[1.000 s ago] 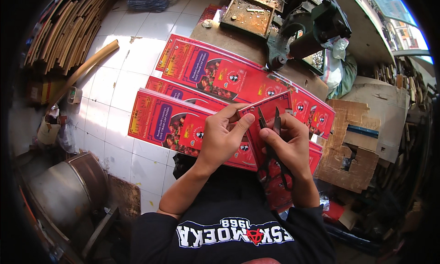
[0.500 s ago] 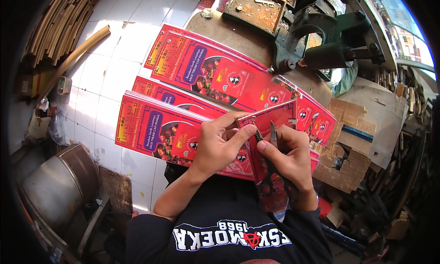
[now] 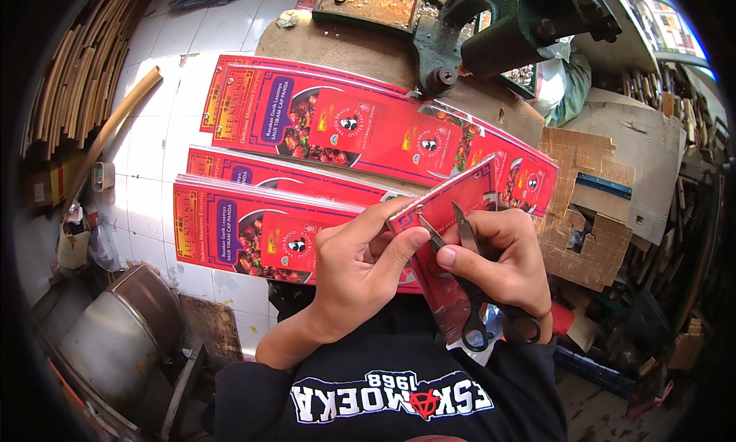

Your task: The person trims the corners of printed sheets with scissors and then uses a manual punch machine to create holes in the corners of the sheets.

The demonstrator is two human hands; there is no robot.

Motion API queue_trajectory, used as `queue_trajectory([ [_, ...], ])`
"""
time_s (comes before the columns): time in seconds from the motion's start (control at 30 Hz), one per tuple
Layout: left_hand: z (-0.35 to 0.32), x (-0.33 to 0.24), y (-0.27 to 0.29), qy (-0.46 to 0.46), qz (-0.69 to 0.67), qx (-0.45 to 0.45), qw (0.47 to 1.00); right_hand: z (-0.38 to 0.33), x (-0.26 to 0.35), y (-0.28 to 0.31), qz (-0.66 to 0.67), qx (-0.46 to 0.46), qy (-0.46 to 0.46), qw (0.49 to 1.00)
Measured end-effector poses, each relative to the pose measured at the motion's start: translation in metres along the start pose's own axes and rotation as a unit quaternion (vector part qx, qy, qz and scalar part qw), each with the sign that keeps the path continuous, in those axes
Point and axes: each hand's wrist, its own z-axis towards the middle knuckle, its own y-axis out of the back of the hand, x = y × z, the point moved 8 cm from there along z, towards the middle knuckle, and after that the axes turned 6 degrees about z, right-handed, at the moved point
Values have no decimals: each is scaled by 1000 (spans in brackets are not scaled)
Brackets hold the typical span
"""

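Observation:
My left hand (image 3: pixel 362 267) pinches the corner of a red printed sheet (image 3: pixel 469 187), which looks glossy and has a small metal eyelet near that corner. The sheet slopes across my lap, its lower part partly behind the scissors. My right hand (image 3: pixel 502 256) is closed around black-handled scissors (image 3: pixel 477 336) near their pivot. The blades stand apart and point away from me, one tip close to the left thumb and the eyelet. Beneath and beyond my hands lie stacks of red printed sheets (image 3: pixel 391 120), with another stack (image 3: pixel 295 235) at the near left.
A dark green cast-metal press (image 3: pixel 502 55) stands on the worn board at the far right, beside a shallow tray (image 3: pixel 368 20) of small bits. Torn cardboard (image 3: pixel 583 243) lies to the right. A metal drum (image 3: pixel 115 327) sits at the lower left, with wooden strips (image 3: pixel 84 66) above.
The scissors have turned and their blades have opened wider, so the handle loops now show. The right hand has shifted slightly right. The whole view has moved a little, with the stacks sliding left.

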Motion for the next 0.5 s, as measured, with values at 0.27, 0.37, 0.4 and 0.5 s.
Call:
queue_trajectory([
  [0.27,-7,-4,-21,11,31,-4,999,-6,-21,8,79,-22,-22,996],
  [0.37,-7,2,-23,10,23,11,1000,-3,-26,9,136,-5,-25,990],
  [0.4,-8,4,-22,17,16,4,1000,-2,-25,7,151,3,-36,988],
  [0.5,-9,10,-18,27,2,-14,1000,4,-28,2,181,44,-63,981],
])
